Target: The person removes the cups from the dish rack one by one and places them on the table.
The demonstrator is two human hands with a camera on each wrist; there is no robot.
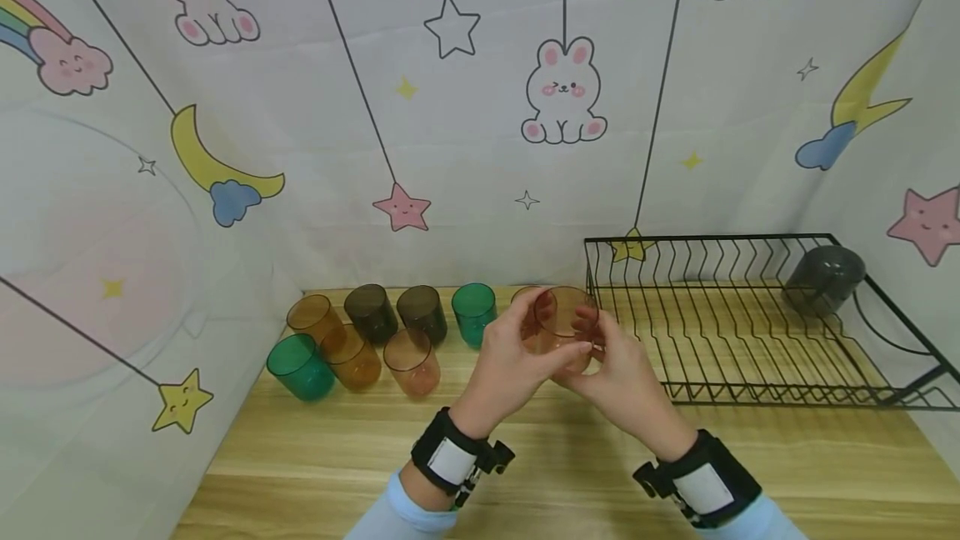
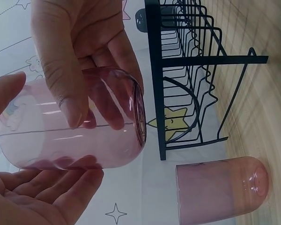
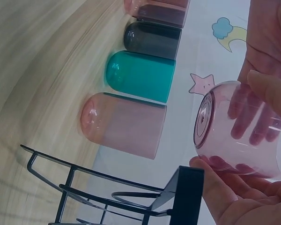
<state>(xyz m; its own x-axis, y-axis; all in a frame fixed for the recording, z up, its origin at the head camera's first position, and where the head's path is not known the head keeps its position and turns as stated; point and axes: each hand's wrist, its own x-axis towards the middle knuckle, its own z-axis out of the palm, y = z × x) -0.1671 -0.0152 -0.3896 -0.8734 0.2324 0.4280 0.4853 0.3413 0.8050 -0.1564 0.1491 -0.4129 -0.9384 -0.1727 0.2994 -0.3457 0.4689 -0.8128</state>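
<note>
Both hands hold a clear pink glass above the table, its rim up and its base down. My left hand grips its left side, with the thumb across the near wall. From the right, my right hand grips the same glass, its fingers showing through the wall in the left wrist view. A second pink glass stands on the table behind the hands, mostly hidden in the head view. A teal green glass stands to its left.
Left on the wooden table are more glasses: two dark ones, two amber ones, a green one and a pink one. Right stands a black wire rack with a dark grey glass tilted at its far end.
</note>
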